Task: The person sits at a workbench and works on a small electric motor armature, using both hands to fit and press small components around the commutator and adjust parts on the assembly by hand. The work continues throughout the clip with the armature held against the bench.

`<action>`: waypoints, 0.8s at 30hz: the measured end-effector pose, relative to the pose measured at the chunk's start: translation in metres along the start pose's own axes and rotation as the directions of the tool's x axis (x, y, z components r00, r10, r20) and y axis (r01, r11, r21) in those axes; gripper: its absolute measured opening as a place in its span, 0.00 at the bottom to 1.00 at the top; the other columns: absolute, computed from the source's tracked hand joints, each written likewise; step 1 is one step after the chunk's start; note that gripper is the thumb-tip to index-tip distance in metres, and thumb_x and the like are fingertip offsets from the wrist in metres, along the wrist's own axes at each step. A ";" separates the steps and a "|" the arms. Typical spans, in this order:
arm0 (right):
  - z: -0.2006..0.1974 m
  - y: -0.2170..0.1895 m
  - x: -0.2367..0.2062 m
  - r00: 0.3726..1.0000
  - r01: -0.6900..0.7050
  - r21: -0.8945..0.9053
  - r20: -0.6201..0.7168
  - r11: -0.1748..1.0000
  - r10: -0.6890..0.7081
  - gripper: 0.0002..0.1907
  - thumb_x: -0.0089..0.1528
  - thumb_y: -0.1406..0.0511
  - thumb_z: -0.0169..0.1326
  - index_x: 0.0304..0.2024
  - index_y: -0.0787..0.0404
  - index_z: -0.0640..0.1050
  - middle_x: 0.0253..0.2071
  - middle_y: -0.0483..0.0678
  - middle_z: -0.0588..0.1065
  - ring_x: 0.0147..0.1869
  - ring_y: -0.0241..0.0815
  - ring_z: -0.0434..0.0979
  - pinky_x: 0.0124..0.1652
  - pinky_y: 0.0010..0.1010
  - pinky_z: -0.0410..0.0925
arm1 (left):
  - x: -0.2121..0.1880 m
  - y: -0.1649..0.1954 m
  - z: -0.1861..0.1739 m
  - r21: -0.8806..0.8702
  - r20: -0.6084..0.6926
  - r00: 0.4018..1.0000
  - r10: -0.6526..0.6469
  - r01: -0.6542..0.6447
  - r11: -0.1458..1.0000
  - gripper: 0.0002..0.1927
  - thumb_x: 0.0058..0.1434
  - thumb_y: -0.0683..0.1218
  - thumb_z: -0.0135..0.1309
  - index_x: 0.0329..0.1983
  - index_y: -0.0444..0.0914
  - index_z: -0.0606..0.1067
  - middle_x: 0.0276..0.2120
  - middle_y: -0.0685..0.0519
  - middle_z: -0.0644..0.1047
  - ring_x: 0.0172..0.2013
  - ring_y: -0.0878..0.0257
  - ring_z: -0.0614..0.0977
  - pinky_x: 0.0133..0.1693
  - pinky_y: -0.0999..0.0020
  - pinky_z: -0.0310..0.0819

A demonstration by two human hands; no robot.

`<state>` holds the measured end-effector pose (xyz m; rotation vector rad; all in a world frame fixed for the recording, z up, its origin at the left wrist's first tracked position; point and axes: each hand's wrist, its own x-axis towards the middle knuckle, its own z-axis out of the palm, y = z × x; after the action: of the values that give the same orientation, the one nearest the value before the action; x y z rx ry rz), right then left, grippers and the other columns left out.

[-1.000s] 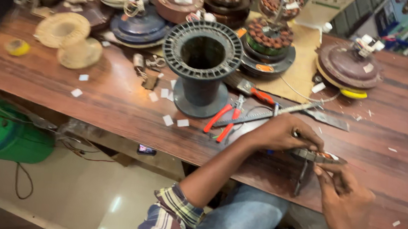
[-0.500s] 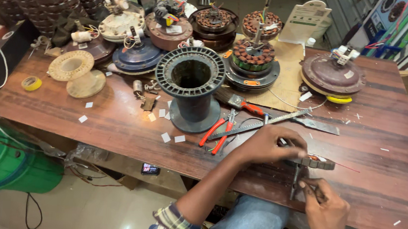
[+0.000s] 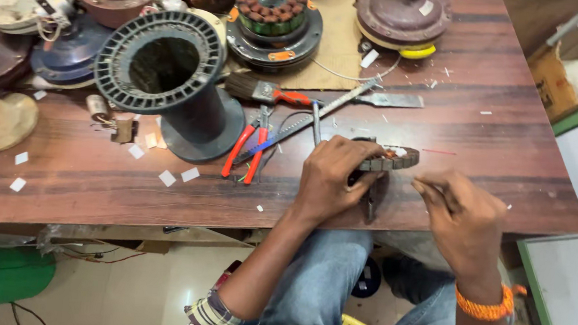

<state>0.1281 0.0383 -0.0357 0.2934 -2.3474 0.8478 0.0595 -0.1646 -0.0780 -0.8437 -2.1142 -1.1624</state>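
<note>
Gripping a slotted stator core (image 3: 389, 160) near the tabletop's (image 3: 94, 188) front edge, left hand (image 3: 334, 176) clamped over it. Right hand (image 3: 460, 217) pinches something thin, probably wire or slot paper. Looks mid-winding; next bit needs careful threading. Red pliers (image 3: 245, 149) lie just left.

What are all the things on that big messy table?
Wooden table: one, brown, fills the view.
Black spool: one, upright, left of centre.
Pliers: one, red handles, beside the spool.
Brush: one, dark bristles, behind the pliers.
Motor parts: several, dark with copper coils, along the far edge.
Paper scraps: several, white, scattered.
Stator ring: one, grey, at the near edge.
Left hand: grips the stator ring.
Right hand: fingers pinched beside the ring.
</note>
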 end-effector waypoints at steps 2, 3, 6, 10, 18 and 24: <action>0.002 -0.010 0.014 0.996 0.088 0.015 0.005 0.996 -0.088 0.06 0.63 0.69 0.64 0.40 0.62 0.80 0.30 0.49 0.76 0.27 0.36 0.72 0.30 0.29 0.65 | 0.002 0.004 -0.003 -0.019 -0.027 1.000 -0.012 0.012 1.000 0.20 0.55 0.45 0.66 0.51 0.43 0.77 0.46 0.55 0.81 0.45 0.55 0.80 0.48 0.59 0.72; 0.004 -0.013 0.022 0.997 0.081 -0.003 0.020 0.997 -0.081 0.06 0.63 0.69 0.65 0.40 0.62 0.80 0.28 0.50 0.75 0.26 0.37 0.71 0.29 0.30 0.64 | 0.003 0.005 -0.004 -0.020 -0.023 1.000 -0.019 0.018 1.000 0.20 0.54 0.45 0.66 0.51 0.43 0.77 0.46 0.55 0.81 0.45 0.55 0.80 0.48 0.59 0.72; 0.012 -0.018 0.039 0.995 0.078 -0.023 0.061 0.997 -0.077 0.06 0.62 0.70 0.65 0.39 0.63 0.80 0.25 0.50 0.72 0.23 0.37 0.67 0.27 0.31 0.61 | 0.006 0.005 -0.007 -0.025 -0.023 0.999 -0.041 0.040 0.999 0.22 0.53 0.44 0.65 0.51 0.42 0.77 0.46 0.55 0.81 0.44 0.55 0.79 0.49 0.60 0.71; 0.018 -0.018 0.049 0.995 0.046 -0.004 0.087 0.999 -0.045 0.06 0.63 0.70 0.65 0.39 0.64 0.80 0.22 0.49 0.70 0.22 0.36 0.64 0.26 0.30 0.59 | 0.009 -0.003 -0.006 -0.048 -0.030 0.999 -0.045 0.043 0.998 0.22 0.52 0.45 0.65 0.52 0.42 0.77 0.47 0.55 0.82 0.44 0.55 0.79 0.50 0.60 0.71; 0.019 -0.018 0.050 0.995 0.016 0.019 0.101 1.000 -0.018 0.05 0.63 0.70 0.63 0.38 0.65 0.79 0.19 0.45 0.68 0.21 0.33 0.62 0.25 0.28 0.58 | 0.012 -0.016 -0.004 -0.069 -0.024 0.997 -0.068 0.066 0.995 0.23 0.50 0.46 0.64 0.52 0.42 0.78 0.46 0.55 0.82 0.43 0.56 0.77 0.50 0.61 0.70; 0.041 -0.004 0.081 0.989 0.086 -0.004 0.117 0.996 -0.085 0.06 0.65 0.68 0.64 0.39 0.64 0.79 0.23 0.50 0.71 0.23 0.39 0.69 0.28 0.32 0.61 | 0.013 -0.006 -0.011 -0.028 0.016 0.997 -0.076 0.077 0.997 0.21 0.55 0.50 0.63 0.52 0.43 0.78 0.44 0.55 0.82 0.43 0.55 0.77 0.49 0.59 0.70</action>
<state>0.0468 0.0090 -0.0083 0.4482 -2.4263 0.7980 0.0484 -0.1733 -0.0669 -0.7927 -2.1634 -1.2322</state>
